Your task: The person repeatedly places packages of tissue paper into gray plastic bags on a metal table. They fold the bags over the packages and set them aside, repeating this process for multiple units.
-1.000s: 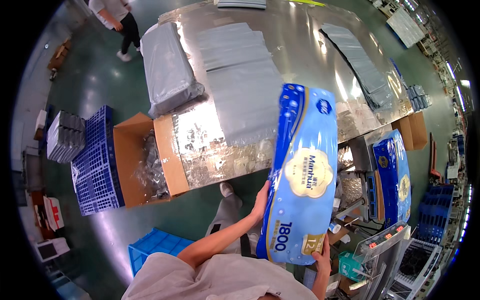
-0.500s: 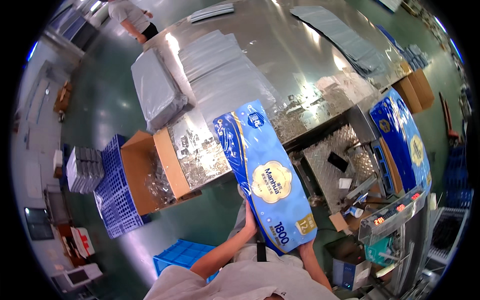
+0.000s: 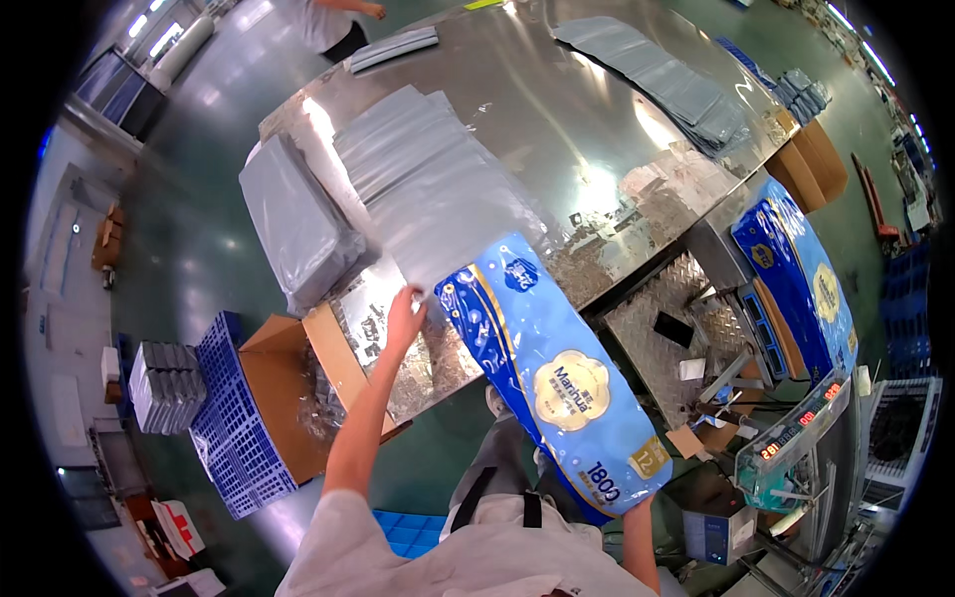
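A long blue plastic-wrapped pack of paper rolls (image 3: 537,338) slants from the metal table's near edge toward my body, its far end on the table. My right hand (image 3: 639,509) grips its near lower corner, most of the fingers hidden beneath it. My left hand (image 3: 403,320) is off the pack, at the near end of a fanned stack of grey plastic bags (image 3: 428,169). Its fingers are curled together there; whether they pinch a bag edge is too small to tell.
Left of the bags lies a wrapped grey bundle (image 3: 293,219). An open cardboard box (image 3: 279,393) and a blue-white crate (image 3: 224,418) stand at the table's left. Another blue pack (image 3: 806,279) sits at right, near a scale with a lit display (image 3: 796,423). A person (image 3: 333,25) stands beyond.
My left hand has let go of the pack's side and reached forward to the grey bags. The pack has shifted slightly right and nearer in the view, with my right hand still on it.
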Tool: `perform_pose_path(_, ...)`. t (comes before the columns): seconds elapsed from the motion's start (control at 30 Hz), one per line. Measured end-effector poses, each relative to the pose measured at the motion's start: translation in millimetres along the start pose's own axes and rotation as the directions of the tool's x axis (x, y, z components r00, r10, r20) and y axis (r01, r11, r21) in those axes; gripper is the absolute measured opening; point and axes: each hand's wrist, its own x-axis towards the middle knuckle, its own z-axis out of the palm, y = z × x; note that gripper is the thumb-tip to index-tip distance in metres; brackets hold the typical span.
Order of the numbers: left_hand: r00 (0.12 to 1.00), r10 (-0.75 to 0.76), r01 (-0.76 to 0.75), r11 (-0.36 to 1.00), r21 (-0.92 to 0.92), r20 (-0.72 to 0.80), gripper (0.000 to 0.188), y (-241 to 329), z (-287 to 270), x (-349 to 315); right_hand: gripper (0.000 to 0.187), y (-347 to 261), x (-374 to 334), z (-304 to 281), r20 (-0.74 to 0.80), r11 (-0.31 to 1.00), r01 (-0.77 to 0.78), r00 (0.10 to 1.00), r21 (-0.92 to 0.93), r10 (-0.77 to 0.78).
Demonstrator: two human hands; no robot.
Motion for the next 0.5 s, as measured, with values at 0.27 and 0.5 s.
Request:
perform_pose_path(0.27, 0.810, 0.210, -0.467, 0.796, 0.386, 0.548, 0.069, -8, 27, 74, 0.053, -9, -18, 26, -0.045, 0.999, 0.041, 0.998, -0.031, -0.043)
perform_pose_path(0.5, 0.833, 0.276, -0.529, 0.654, 0.541, 0.480, 0.073, -23, 46, 69, 0.053, -7, -16, 52, -0.046, 0.998, 0.058, 0.997, -0.032, -0.059)
